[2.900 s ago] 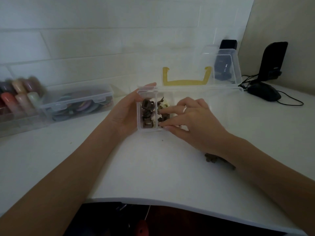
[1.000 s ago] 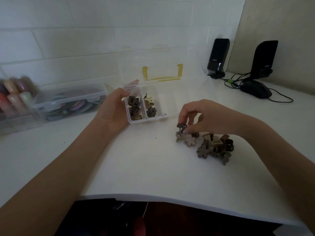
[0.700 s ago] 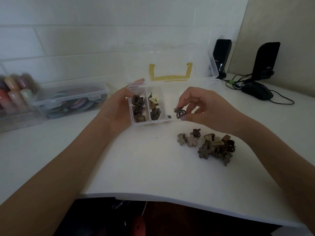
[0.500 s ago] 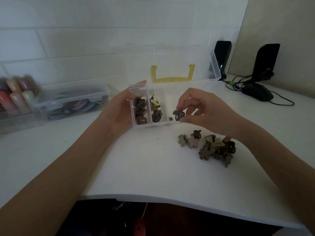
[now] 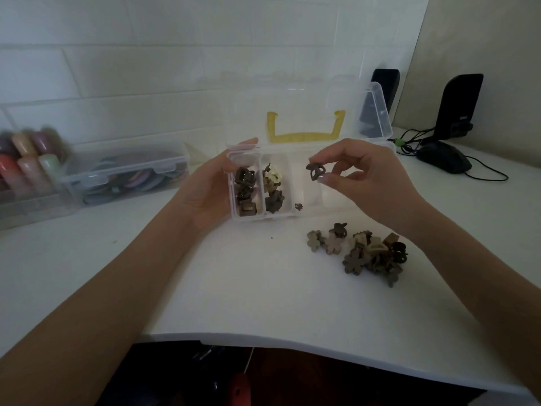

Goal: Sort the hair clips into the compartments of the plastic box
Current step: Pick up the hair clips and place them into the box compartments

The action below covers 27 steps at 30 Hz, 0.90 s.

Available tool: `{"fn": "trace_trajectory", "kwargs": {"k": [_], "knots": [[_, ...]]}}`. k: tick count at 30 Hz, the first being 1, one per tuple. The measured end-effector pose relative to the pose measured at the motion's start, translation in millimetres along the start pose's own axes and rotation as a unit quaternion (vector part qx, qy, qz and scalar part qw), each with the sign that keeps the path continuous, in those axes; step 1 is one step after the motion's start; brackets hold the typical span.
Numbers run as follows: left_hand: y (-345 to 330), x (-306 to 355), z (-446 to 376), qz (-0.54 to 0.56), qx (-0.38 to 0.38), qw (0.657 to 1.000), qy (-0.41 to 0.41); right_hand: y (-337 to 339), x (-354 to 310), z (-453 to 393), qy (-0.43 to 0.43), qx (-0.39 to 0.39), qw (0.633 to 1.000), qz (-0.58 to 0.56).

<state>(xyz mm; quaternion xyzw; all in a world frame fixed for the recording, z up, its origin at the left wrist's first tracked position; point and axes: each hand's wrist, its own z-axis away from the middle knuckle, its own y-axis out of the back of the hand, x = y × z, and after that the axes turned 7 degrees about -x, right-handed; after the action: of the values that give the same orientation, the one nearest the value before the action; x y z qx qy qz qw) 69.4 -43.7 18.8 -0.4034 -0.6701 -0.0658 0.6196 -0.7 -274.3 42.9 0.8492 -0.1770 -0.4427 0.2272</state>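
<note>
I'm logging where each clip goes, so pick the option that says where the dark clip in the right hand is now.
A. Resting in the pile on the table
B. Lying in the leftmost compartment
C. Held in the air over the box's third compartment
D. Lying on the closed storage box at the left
C: the right hand pinches the dark clip in the air above the box, over its third compartment.

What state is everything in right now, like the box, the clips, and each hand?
plastic box: lid open, steadied at its left end.
left hand: grips the box.
right hand: pinches a dark clip above the third compartment.
first compartment: holds dark clips.
second compartment: holds dark and cream clips.
loose clips: piled on the table, unsorted.
flat clear case: lid closed.
</note>
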Motion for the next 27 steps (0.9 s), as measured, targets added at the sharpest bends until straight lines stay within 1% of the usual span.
{"fn": "trace_trajectory", "kwargs": {"k": [3,7,10,18,23,25,27], "knots": [[1.2,0.0,-0.1,0.000,-0.008,1.000,-0.004,-0.6,0.6,0.0,0.007,0.009,1.000,-0.002],[3.9,-0.4,-0.4,-0.001,-0.014,1.000,-0.004,-2.2,1.0,1.6,0.008,0.024,0.999,0.041],[5.1,-0.6,-0.6,-0.004,-0.003,1.000,-0.006,-4.4,0.4,2.8,0.011,0.021,0.999,0.049],[4.8,0.4,-0.5,-0.023,-0.016,1.000,-0.006,-4.3,1.6,3.1,0.031,0.026,0.996,0.074],[7.7,6.5,1.3,-0.037,-0.015,0.999,-0.021,0.3,0.1,3.2,0.031,0.027,0.996,0.079],[8.8,7.8,2.0,-0.028,-0.010,0.999,-0.020,1.8,1.1,3.6,0.037,0.021,0.993,0.111],[8.9,7.5,2.2,-0.023,-0.007,1.000,-0.016,2.3,4.7,3.9,0.037,0.013,0.984,0.171]]}}
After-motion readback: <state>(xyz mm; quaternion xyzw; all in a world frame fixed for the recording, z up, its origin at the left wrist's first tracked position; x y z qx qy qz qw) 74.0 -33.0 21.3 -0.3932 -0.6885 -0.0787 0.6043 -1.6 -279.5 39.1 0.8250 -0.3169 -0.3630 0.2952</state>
